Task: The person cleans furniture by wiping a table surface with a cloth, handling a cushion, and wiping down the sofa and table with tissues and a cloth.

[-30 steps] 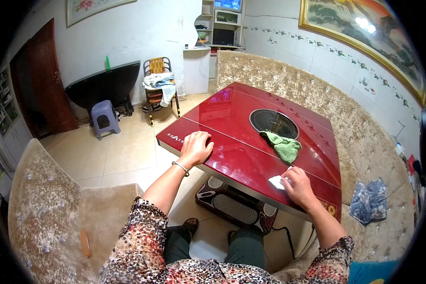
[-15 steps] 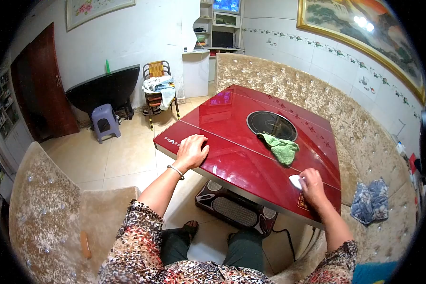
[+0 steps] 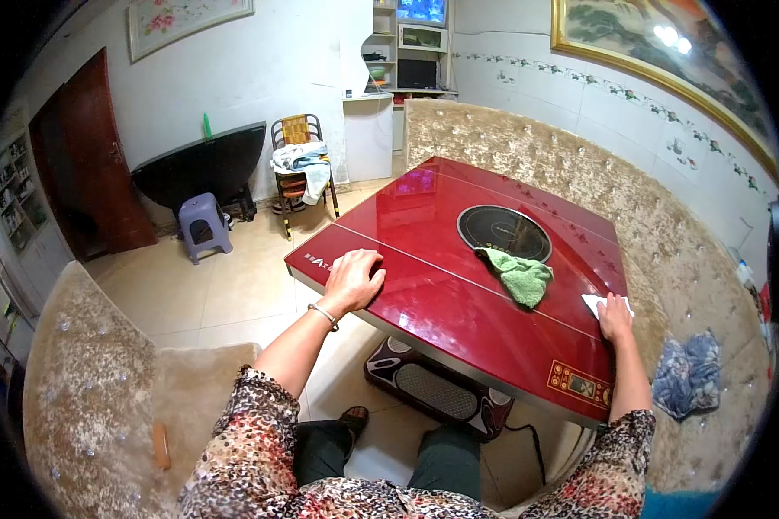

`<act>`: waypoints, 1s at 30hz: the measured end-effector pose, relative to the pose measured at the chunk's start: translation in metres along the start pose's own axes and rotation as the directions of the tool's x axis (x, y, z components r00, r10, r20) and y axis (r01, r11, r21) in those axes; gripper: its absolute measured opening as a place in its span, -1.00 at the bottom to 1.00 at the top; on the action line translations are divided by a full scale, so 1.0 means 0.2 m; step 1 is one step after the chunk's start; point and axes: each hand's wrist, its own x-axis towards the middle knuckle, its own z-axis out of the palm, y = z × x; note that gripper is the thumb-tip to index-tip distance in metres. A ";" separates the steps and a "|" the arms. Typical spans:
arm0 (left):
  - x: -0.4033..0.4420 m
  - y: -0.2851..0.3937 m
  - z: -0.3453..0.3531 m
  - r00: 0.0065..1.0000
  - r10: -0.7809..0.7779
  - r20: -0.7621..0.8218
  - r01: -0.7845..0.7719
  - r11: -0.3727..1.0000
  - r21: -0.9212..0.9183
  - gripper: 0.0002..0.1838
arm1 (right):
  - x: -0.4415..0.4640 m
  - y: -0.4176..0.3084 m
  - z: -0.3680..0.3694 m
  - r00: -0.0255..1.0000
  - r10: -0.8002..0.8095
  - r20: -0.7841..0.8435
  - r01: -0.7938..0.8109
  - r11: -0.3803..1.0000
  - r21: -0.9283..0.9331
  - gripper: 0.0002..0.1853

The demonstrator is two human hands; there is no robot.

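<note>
A dark red glossy table (image 3: 424, 298) with a silver edge stands in front of me. My left hand (image 3: 353, 281) lies on its near edge, fingers stretched out and nothing held. At the right side of the tabletop, my right hand (image 3: 614, 318) presses down on a folded white tissue (image 3: 592, 302), which shows partly from under the fingers. A crumpled green cloth (image 3: 523, 280) lies between my hands, touching the rim of the round black cooktop (image 3: 504, 233). Close to my right forearm is a gold-bordered control panel (image 3: 578, 383) set into the tabletop.
A tufted beige sofa (image 3: 511, 130) curves behind and right of the table, with blue patterned fabric (image 3: 688, 374) on it. A heater-like unit (image 3: 433, 389) stands underneath. A purple stool (image 3: 204, 227) and a chair (image 3: 299, 164) bearing clothes stand at the left.
My right hand has slid the white tissue right and away from me across the tabletop, uncovering the control panel. My left hand stays at the near edge. The view has shifted slightly.
</note>
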 end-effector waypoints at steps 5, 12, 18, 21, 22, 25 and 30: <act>-0.01 0.00 0.00 1.000 -0.002 -0.011 0.002 1.000 0.008 -0.64 | -0.24 0.14 -0.05 0.998 0.043 0.036 -0.044 0.998 0.042 -0.27; -0.02 -0.01 0.02 1.000 -0.007 -0.016 0.007 1.000 0.013 -0.61 | -0.81 0.16 -0.14 0.997 -0.080 0.022 0.076 0.990 0.115 -0.29; -0.02 0.01 -0.02 0.998 -0.027 0.065 0.028 1.000 -0.005 -0.60 | -1.20 0.03 -0.24 0.984 -0.171 0.053 0.164 0.979 0.120 -0.29; -0.04 -0.01 0.04 0.994 0.058 -0.095 -0.055 0.998 0.029 -0.63 | -1.28 -0.05 -0.20 0.975 -0.223 0.017 0.220 0.969 0.110 -0.27; -0.04 -0.01 0.03 0.994 0.057 -0.096 -0.055 0.998 0.027 -0.63 | -1.30 -0.12 -0.20 0.967 -0.256 -0.015 0.256 0.961 0.101 -0.26; -0.04 0.01 0.02 0.998 0.028 -0.062 -0.026 0.999 0.031 -0.62 | -1.30 -0.30 -0.20 0.935 -0.352 -0.053 0.355 0.931 0.082 -0.25; -0.03 0.00 0.01 0.999 -0.008 0.038 0.007 0.999 0.033 -0.58 | -1.19 -0.64 -0.22 0.852 -0.523 -0.023 0.523 0.852 -0.027 -0.25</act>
